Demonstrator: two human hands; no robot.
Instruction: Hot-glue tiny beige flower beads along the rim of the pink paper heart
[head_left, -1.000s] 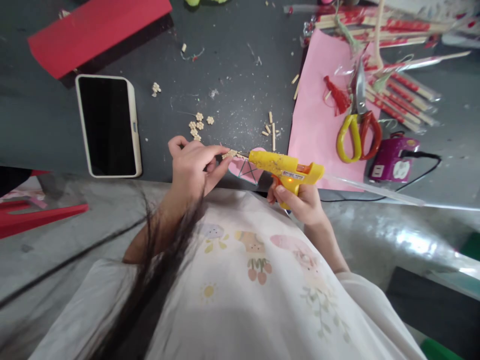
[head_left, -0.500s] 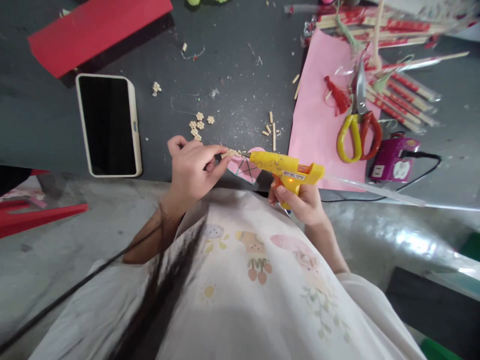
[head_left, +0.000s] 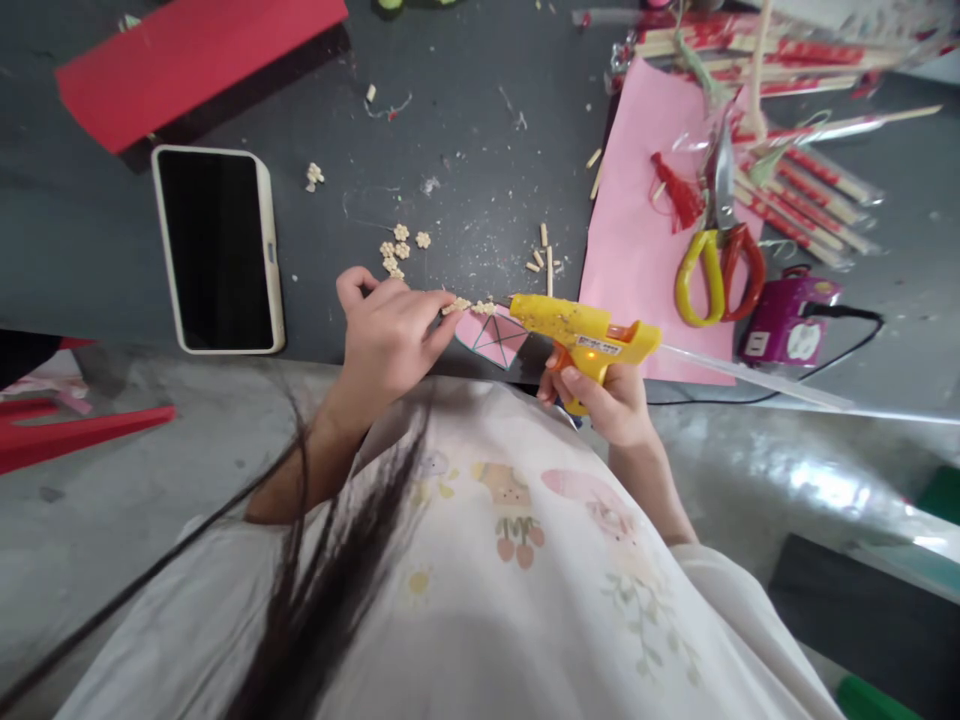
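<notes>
My right hand grips a yellow hot glue gun, its orange light on and a clear glue stick trailing out to the right. Its nozzle points left, just short of a small pink paper piece with crossed lines at the table's near edge. My left hand is closed, pinching a tiny cream flower-shaped piece at the pink piece's top edge. More cream flower pieces lie on the dark table just beyond my left hand.
A phone lies face up at left, red card behind it. A pink sheet at right carries scissors and a red tassel. A purple plug block, packets of sticks and short stick offcuts lie nearby.
The glue gun has drawn back a little to the right, away from the flower piece. My left hand stays pinched at the pink piece.
</notes>
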